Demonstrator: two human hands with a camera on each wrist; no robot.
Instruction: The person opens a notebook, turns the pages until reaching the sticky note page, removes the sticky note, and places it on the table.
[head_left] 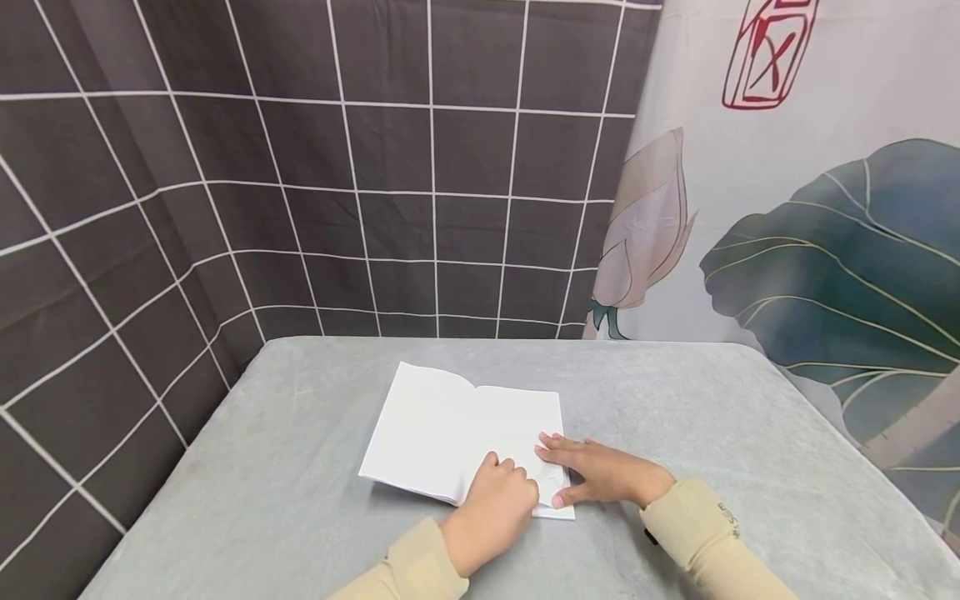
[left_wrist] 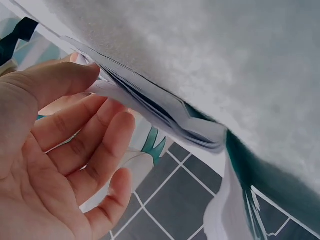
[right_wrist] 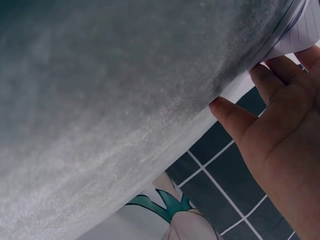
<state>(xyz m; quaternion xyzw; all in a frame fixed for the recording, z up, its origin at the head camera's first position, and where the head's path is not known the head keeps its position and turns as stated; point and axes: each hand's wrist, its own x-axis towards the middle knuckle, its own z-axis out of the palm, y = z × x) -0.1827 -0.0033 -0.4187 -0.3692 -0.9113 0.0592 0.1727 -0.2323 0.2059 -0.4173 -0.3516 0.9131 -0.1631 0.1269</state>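
An open notebook [head_left: 435, 425] with white pages lies on the grey table, its left half slightly raised at the near edge. My left hand [head_left: 498, 504] is at the lower edge of the right-hand page, fingers curled. In the left wrist view, that hand's thumb and forefinger pinch the edge of a page [left_wrist: 107, 90], while its other fingers bend loosely beside the stacked sheets. My right hand [head_left: 607, 471] rests with spread fingers on the right page's outer edge. Faint lines show on a page [right_wrist: 302, 32] under its fingertips in the right wrist view.
The grey cloth-covered table [head_left: 300, 417] extends around the notebook to a far edge. Behind and to the left hangs a dark curtain [head_left: 382, 217] with a white grid. A pale curtain with a lotus bud [head_left: 645, 225] and large leaf [head_left: 862, 258] hangs at the right.
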